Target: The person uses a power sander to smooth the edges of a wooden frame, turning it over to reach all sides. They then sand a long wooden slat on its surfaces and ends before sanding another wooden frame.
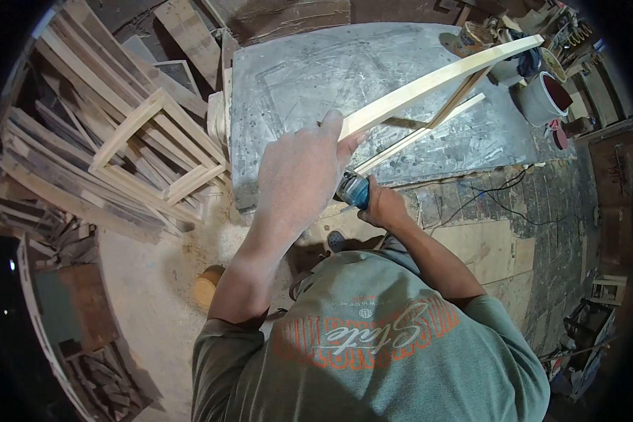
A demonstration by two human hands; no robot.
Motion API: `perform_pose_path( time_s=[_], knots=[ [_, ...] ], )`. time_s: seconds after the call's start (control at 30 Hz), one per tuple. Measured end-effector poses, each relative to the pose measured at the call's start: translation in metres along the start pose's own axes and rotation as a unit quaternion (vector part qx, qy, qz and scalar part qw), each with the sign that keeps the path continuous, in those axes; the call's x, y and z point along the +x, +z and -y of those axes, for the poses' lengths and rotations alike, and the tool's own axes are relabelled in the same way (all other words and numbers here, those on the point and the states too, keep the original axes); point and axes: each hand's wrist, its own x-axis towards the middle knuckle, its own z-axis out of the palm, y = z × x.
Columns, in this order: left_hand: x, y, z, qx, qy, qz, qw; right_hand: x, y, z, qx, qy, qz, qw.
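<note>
Dusted with pale powder, my left hand [299,165] is closed around the near end of a light wooden frame [436,81]. The frame stands tilted over the grey worktable [281,77], its long top bar reaching toward the far right. Below and to the right, my right hand [387,205] grips the body of a teal angle grinder [355,191]. The grinder's front sits close to the near end of the frame, beside my left wrist, where its working face is hidden.
Stacked boards [70,169] and a smaller wooden frame [126,133] lie at the left. A white bucket [544,100] and a dark red disc [560,138] are at the table's right. A black cord [496,199] trails beyond the table edge. A round yellowish container [206,287] is on the floor.
</note>
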Motion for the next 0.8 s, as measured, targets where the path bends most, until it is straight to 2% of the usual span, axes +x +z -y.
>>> perform_pose_path(
  time_s=[0.17,0.27,0.37,0.43,0.47,0.6,0.7,0.8],
  knots=[
    [0.001,0.002,-0.001,0.003,-0.009,0.016,1.0,-0.003,-0.018,-0.011,-0.002,0.041,0.033,0.999],
    [0.002,-0.003,-0.006,0.01,-0.024,0.039,0.999,0.005,-0.031,-0.042,0.006,0.085,0.036,0.996],
    [0.001,-0.002,-0.007,0.023,-0.026,0.041,0.999,0.018,-0.038,-0.091,-0.017,0.121,-0.037,0.992],
    [0.001,0.006,-0.001,0.028,-0.003,0.011,1.0,0.024,-0.059,-0.116,0.044,0.156,-0.082,0.983],
    [0.001,0.004,-0.003,0.03,-0.011,0.02,0.999,0.029,-0.075,-0.123,0.056,0.185,-0.078,0.978],
    [0.0,0.0,-0.008,0.035,-0.031,0.04,0.998,0.044,-0.077,-0.152,0.078,0.182,-0.098,0.975],
    [0.001,-0.002,-0.008,0.038,-0.037,0.039,0.998,0.032,-0.054,-0.102,0.022,0.151,-0.072,0.986],
    [0.0,0.003,-0.005,0.051,-0.017,0.008,0.999,0.023,-0.027,-0.05,0.012,0.103,0.013,0.995]
  ],
)
